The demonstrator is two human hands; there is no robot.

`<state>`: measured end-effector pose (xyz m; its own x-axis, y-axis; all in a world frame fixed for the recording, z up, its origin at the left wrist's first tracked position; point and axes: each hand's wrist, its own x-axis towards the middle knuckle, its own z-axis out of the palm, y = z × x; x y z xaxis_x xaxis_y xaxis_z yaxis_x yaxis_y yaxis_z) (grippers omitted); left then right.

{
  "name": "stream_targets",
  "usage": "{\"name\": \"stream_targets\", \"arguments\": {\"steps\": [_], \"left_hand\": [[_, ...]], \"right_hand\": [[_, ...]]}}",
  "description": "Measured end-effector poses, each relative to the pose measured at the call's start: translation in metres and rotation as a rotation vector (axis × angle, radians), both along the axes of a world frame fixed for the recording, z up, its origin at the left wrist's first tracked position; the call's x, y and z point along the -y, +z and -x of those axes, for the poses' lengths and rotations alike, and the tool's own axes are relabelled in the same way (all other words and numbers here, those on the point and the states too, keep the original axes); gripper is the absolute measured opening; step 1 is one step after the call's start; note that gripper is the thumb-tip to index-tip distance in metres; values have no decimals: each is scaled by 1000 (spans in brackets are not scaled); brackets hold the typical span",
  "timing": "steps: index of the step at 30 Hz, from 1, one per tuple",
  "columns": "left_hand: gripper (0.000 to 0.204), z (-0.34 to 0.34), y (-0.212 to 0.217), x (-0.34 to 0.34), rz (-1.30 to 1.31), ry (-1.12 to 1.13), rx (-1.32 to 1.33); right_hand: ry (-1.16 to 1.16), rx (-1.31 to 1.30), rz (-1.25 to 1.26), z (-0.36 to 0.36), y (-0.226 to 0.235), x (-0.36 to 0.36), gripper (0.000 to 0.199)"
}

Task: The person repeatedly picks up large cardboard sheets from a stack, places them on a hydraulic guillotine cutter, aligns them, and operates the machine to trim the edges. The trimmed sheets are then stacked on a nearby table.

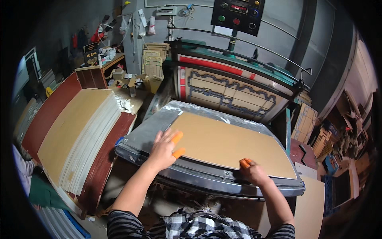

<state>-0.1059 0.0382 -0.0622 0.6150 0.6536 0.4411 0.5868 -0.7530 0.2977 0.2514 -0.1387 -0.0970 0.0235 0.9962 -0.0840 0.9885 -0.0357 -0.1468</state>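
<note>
A brown cardboard sheet [227, 139] lies flat on the grey metal bed [143, 129] of a die-cutting press. My left hand [162, 150] is open over the sheet's left end, fingers spread, with orange finger covers on two of them. At the sheet's near edge, right of its middle, my right hand [254, 172] is closed, its orange-covered fingertips gripping the edge. Behind the bed stands the tilted upper plate of the press, carrying a wooden die board [230, 93] with dark, jagged cutting lines.
To the left, a tall stack of cardboard sheets [75, 127] sits between red-brown boards. A control box [237, 16] with coloured buttons rises behind the press. More cardboard [309, 209] stands at lower right. Die boards [304, 123] lean farther right. Part of another person [26, 171] shows at far left.
</note>
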Motion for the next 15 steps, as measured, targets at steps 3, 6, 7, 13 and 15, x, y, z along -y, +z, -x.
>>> {"name": "stream_targets", "arguments": {"steps": [3,6,7,13,15], "left_hand": [[63,6,-49,-30,321,13,-306],[68,2,-59,-42,413,-4,-518],[70,1,-59,-42,417,1,-574],[76,-25,-70,-71,409,121,-626],[77,-26,-70,-75,389,181,-629]], "right_hand": [[23,-33,78,22,-10,-10,80],[-89,71,-69,24,-39,3,78],[-101,72,-56,30,-38,8,81],[-163,-154,106,12,-35,-37,93],[-133,-136,147,18,-32,-50,97]]}}
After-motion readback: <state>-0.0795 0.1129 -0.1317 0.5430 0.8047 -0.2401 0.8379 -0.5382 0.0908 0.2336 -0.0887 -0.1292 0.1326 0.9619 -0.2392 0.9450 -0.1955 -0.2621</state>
